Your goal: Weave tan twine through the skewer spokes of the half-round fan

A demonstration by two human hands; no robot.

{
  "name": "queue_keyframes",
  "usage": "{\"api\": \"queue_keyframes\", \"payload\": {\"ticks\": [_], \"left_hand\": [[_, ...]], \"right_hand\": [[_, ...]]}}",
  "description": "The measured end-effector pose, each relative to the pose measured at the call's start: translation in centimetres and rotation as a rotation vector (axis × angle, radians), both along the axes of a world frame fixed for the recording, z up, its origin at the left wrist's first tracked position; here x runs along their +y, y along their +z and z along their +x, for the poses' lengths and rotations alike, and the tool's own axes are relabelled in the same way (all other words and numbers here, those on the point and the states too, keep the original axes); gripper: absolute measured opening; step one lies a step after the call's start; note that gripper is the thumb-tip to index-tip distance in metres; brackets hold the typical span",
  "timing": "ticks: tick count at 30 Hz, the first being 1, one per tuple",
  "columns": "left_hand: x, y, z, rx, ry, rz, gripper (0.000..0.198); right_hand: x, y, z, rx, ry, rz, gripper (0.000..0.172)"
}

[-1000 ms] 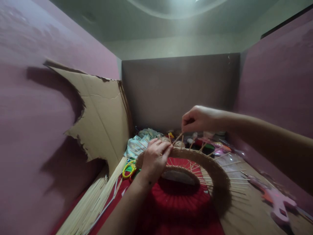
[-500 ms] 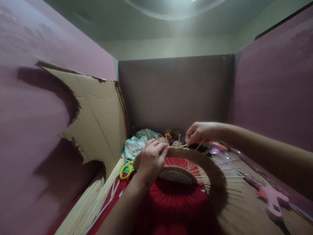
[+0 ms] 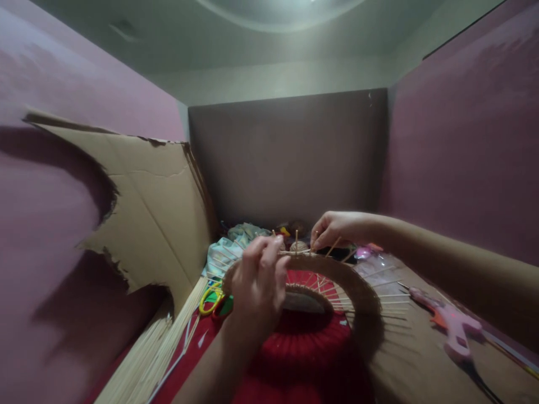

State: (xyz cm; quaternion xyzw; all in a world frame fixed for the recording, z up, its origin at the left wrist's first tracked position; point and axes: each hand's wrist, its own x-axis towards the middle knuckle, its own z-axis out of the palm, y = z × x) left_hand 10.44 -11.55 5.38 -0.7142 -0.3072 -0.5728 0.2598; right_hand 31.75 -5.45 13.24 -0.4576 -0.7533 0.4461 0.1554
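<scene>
A round woven ring (image 3: pixel 362 297) of brown cord with thin wooden sticks poking out like spokes lies in front of me on red knitted cloth (image 3: pixel 303 353). My left hand (image 3: pixel 256 283) hovers over the ring's near-left rim, fingers pinched on a strand of the cord. My right hand (image 3: pixel 337 229) reaches in from the right to the far rim, fingertips pinched on a stick or the cord there; I cannot make out which. Upright sticks (image 3: pixel 296 240) stand between the two hands.
A torn cardboard sheet (image 3: pixel 147 207) leans on the left wall. A bundle of thin sticks (image 3: pixel 155 348) lies at the lower left, yellow-handled scissors (image 3: pixel 209 298) beside it. A pink glue gun (image 3: pixel 452 325) rests at the right. Cloth and small colourful items crowd the back wall.
My right hand came down from above the ring to its far rim. My left hand lifted slightly off the rim, pinching the strand. The view shifted left.
</scene>
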Motion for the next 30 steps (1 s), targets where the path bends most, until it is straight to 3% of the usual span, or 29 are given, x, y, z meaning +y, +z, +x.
{"api": "queue_keyframes", "payload": {"ticks": [2, 8, 12, 22, 26, 30], "left_hand": [[-0.2, 0.5, 1.0, 0.004, -0.084, -0.140, 0.041], [1.6, 2.1, 2.7, 0.023, -0.146, -0.593, 0.016], [2.3, 2.7, 2.7, 0.010, -0.182, -0.832, 0.018], [2.9, 3.5, 2.9, 0.049, -0.146, -0.869, 0.020], [2.8, 3.7, 2.8, 0.048, -0.184, -0.905, 0.020], [2.4, 4.0, 2.8, 0.055, -0.158, -0.868, 0.018]], "right_hand": [[0.0, 0.0, 0.0, 0.003, 0.017, 0.003, 0.017], [0.0, 0.1, 0.4, 0.045, -0.002, -0.058, 0.016], [-0.2, 0.7, 1.2, 0.101, 0.012, -0.008, 0.016], [-2.1, 1.9, 4.6, 0.264, -0.012, 0.201, 0.017], [-1.7, 1.4, 5.2, 0.206, -0.053, 0.157, 0.017], [-0.2, -0.5, 5.4, 0.204, -0.055, 0.043, 0.016]]}}
